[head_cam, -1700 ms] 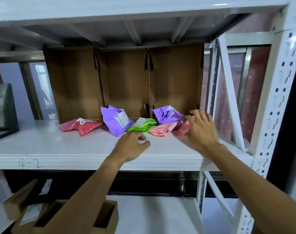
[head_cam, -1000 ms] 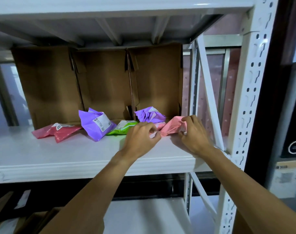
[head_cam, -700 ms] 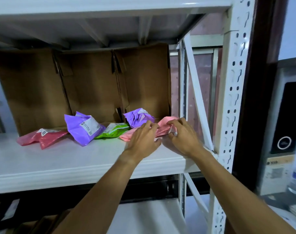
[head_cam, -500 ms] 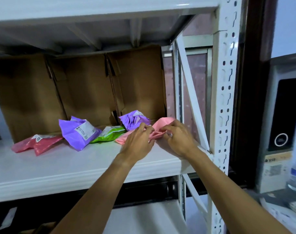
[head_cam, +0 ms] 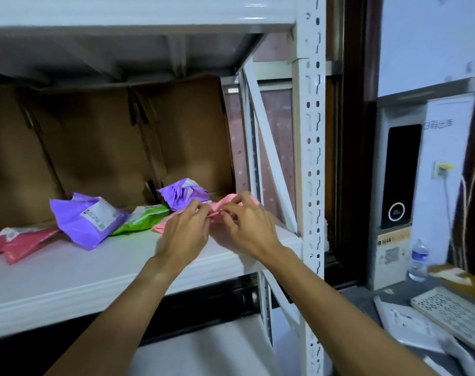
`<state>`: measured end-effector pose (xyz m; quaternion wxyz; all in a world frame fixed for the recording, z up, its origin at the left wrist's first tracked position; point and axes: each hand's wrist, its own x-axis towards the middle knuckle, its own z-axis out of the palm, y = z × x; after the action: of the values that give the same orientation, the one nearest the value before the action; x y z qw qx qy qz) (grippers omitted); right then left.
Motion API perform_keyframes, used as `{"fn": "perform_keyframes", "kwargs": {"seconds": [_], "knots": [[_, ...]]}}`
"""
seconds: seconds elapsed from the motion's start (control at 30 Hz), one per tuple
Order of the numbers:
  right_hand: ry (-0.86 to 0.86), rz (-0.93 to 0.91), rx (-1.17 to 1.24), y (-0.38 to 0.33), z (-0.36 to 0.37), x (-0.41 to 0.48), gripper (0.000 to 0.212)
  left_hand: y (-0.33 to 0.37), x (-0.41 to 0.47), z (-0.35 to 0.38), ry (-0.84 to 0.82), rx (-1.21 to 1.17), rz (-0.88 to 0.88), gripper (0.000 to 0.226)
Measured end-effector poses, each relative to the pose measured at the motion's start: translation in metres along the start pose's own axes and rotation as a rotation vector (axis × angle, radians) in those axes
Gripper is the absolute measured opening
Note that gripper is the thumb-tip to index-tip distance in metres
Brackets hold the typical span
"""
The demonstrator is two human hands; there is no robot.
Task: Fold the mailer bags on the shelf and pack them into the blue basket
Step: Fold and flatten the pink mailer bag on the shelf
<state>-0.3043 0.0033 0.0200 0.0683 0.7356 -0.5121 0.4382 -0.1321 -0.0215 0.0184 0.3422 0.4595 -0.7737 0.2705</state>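
White metal shelving (head_cam: 311,158) fills most of the view, with a white shelf board (head_cam: 68,272) at about chest height. Flattened brown cardboard (head_cam: 95,147) is stood upright along the back of the board. To the right of the rack, a white unit with a black panel (head_cam: 401,175) is seen, and a water bottle (head_cam: 418,260) is stood beside it.

Five mailer bags are spread in a rough row along the board in front of the cardboard. A dark pink mailer (head_cam: 19,242) is laid flat at the far left. Next to it a large purple mailer (head_cam: 87,221) is propped with its label facing up. A green mailer (head_cam: 142,219) is tucked just beside that one, and a crumpled purple mailer (head_cam: 183,194) is set behind it, against the cardboard.

The light pink mailer (head_cam: 230,198) is held near the right end of the board. Its long axis is run left to right along the shelf: the left end is rested on the board, pointing toward the green mailer, while the right end is raised toward the rack's upright. It is pinched near its middle by the left hand (head_cam: 184,232) and by the right hand (head_cam: 251,226), fingers curled, thumbs close together.
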Motion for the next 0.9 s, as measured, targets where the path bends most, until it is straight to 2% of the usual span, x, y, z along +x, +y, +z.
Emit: {"fn": "perform_keyframes", "kwargs": {"seconds": [0.2,0.37,0.47,0.57,0.73,0.9], "knots": [[-0.085,0.124,0.033,0.003,0.001,-0.011,0.055,0.001,-0.019,-0.029,0.018,-0.095,0.006,0.026],[-0.124,0.223,0.07,-0.008,-0.001,-0.004,0.054,-0.021,-0.04,-0.065,0.007,-0.049,0.068,0.02],[-0.061,0.239,0.17,-0.026,0.003,0.005,0.053,-0.04,-0.053,-0.083,0.035,-0.008,0.054,0.021],[-0.087,0.262,0.276,-0.052,0.01,0.014,0.053,-0.063,-0.067,-0.097,0.074,-0.013,0.011,0.02],[-0.146,0.216,0.344,-0.097,0.035,0.022,0.054,-0.103,-0.089,-0.11,0.065,-0.073,-0.167,0.014],[-0.264,0.145,0.305,-0.129,0.068,0.019,0.055,-0.141,-0.117,-0.113,0.002,0.126,-0.108,0.019]]}}
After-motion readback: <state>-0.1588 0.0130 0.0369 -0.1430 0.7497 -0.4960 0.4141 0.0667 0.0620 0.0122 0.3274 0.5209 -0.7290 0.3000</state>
